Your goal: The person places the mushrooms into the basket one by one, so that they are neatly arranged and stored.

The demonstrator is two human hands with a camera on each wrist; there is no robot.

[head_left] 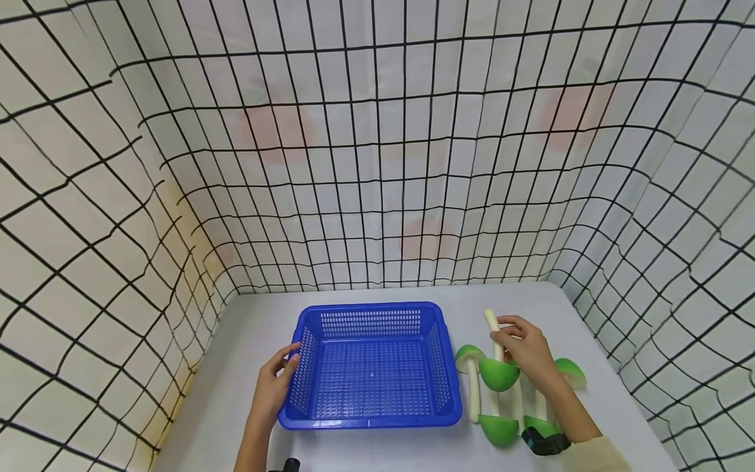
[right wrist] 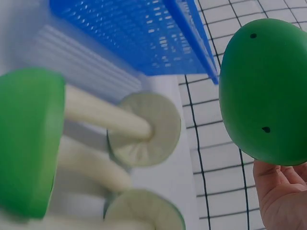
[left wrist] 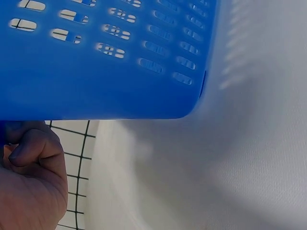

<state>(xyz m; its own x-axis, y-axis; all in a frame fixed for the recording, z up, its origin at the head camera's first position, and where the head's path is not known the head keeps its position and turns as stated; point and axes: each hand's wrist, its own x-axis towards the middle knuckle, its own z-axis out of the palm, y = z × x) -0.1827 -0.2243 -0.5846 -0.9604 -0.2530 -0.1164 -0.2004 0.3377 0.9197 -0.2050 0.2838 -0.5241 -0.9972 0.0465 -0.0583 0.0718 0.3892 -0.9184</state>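
At the left side of a blue plastic basket [head_left: 370, 424], my left hand [head_left: 273, 387] grips the rim. The left wrist view shows its fingers [left wrist: 38, 146] curled at the basket's edge. My right hand [head_left: 529, 351] pinches the pale stem of a toy mushroom with a green cap [head_left: 499, 375], stem end up and cap down. That cap, dotted with black spots, fills the right side of the right wrist view. Beneath and around it lie several more green-capped mushrooms [head_left: 499, 431], just right of the basket. No mushrooms are in the basket.
A white table [head_left: 330, 452] carries everything. Black wire grid panels [head_left: 377, 164] stand behind it and along both sides, backed by pale cloth. One mushroom [head_left: 570, 373] lies at the far right, partly behind the right wrist.
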